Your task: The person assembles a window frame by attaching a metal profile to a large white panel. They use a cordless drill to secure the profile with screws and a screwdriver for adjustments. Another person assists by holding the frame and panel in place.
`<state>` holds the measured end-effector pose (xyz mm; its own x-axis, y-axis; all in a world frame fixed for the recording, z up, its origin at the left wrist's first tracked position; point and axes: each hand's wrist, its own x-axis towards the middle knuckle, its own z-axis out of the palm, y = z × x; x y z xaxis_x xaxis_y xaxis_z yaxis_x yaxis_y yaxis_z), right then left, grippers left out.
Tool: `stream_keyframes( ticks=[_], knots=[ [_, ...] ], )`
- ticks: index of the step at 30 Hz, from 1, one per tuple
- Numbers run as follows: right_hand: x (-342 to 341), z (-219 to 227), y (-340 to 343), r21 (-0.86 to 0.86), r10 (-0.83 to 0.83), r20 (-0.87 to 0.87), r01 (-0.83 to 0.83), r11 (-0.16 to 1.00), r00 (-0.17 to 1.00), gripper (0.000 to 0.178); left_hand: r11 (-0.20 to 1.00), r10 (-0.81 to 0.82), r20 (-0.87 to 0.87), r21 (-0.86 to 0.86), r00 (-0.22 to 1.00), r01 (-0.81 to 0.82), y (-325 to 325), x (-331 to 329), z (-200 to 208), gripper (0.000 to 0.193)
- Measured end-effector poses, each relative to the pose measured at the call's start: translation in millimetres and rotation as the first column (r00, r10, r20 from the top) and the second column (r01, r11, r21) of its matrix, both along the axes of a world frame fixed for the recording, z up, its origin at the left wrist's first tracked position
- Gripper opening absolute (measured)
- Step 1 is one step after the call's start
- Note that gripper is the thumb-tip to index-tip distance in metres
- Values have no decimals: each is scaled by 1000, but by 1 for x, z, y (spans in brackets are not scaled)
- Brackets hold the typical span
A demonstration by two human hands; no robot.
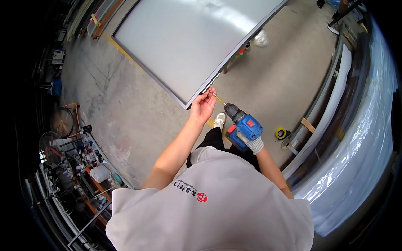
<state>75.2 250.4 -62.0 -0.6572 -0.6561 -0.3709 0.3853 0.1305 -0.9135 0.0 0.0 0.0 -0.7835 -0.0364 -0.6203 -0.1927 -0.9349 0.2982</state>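
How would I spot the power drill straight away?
Start at the large grey-framed panel up top, then find its lowest corner. Below and to the right, the gloved right grip holds the power drill. Unlike the pale shoe beside it, it's blue and black with red patches and a long yellowish bit.

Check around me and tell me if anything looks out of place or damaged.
Your right hand wears a pale glove, but your left hand, right at the tip of the drill bit, is bare. A yellow roll also seems left loose on the floor. I see no clear damage.
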Motion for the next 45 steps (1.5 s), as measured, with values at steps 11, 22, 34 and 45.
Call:
stream_keyframes(
  ticks=[11,22,34,45],
  knots=[
    [14,-50,-14,-167,-199,128,218,961,972,80,1000,-16,-32,6,999,16,2,-5,2,24],
    [5,1,-19,-86,-279,-147,268,960,949,34,998,51,28,20,998,-52,2,-8,1,24],
    [27,19,51,135,-282,-398,360,923,873,10,997,-75,-67,27,995,77,24,-17,-44,11],
    [9,56,66,131,-404,-164,426,895,900,29,-108,-234,31,-994,972,6,-40,-7,46,14]
  ],
)
